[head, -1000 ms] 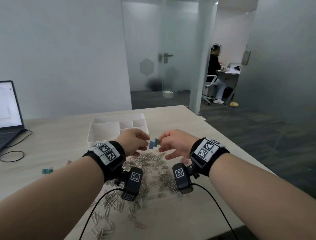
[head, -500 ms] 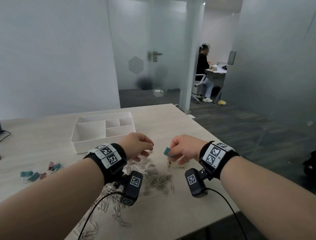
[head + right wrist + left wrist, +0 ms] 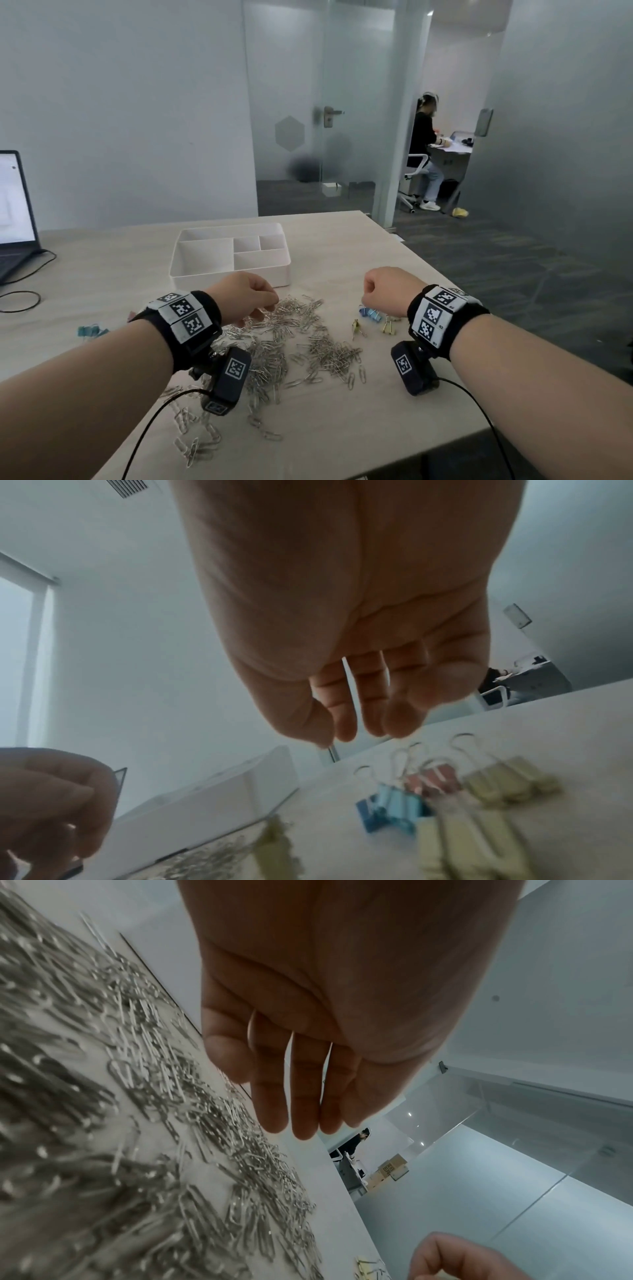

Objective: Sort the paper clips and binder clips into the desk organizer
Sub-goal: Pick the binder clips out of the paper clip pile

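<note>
My left hand (image 3: 255, 308) hangs over the heap of silver paper clips (image 3: 308, 342); in the left wrist view its fingers (image 3: 301, 1118) hang relaxed and hold nothing above the paper clips (image 3: 103, 1096). My right hand (image 3: 373, 301) hovers loosely curled and empty just above a small group of binder clips: blue ones (image 3: 370, 312), yellow ones (image 3: 388, 327). In the right wrist view the right hand (image 3: 356, 731) is above blue (image 3: 394, 807), pink (image 3: 435, 780) and yellow clips (image 3: 507, 783). The white desk organizer (image 3: 191, 277) stands behind both hands, its compartments bare.
More teal binder clips (image 3: 90, 330) lie at the left of the table. A laptop (image 3: 13, 222) and a black cable (image 3: 20, 301) are at the far left. The table's right edge (image 3: 445, 291) runs close by my right arm. A person (image 3: 424, 150) sits in the back room.
A second ago both hands met at a blue binder clip; then the right hand carried it down to the table. Now the right hand is empty and the hands are apart.
</note>
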